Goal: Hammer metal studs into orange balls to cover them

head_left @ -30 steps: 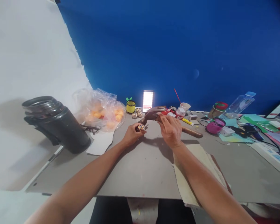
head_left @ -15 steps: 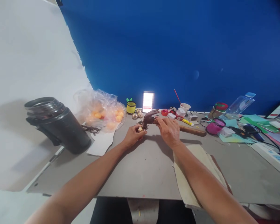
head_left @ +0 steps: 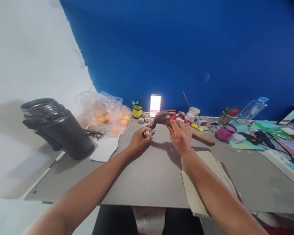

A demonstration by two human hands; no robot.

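My left hand (head_left: 138, 141) is closed round a small ball (head_left: 147, 133) with a gold, dark-studded surface, just above the table. My right hand (head_left: 180, 134) grips a claw hammer (head_left: 203, 139) by the handle, close to its head. The dark hammer head lies just up and right of the ball, its claw pointing right and away. Whether the striking face touches the ball, I cannot tell. Behind the left hand, several similar patterned balls (head_left: 141, 120) rest on the table beside a yellow pot (head_left: 137, 111) with a green top.
At left stand a dark open flask (head_left: 60, 130) and a clear bag of orange fruit (head_left: 105, 114), with white paper (head_left: 106, 149) before them. A beige cloth (head_left: 198, 186) lies under my right forearm. A pink pot (head_left: 225, 132), plastic bottle (head_left: 253, 110) and power strip (head_left: 284, 164) are at right.
The hammer head has risen and shifted right, off the ball. More of the ball's patterned surface shows in my left hand, which has stayed nearly in place.
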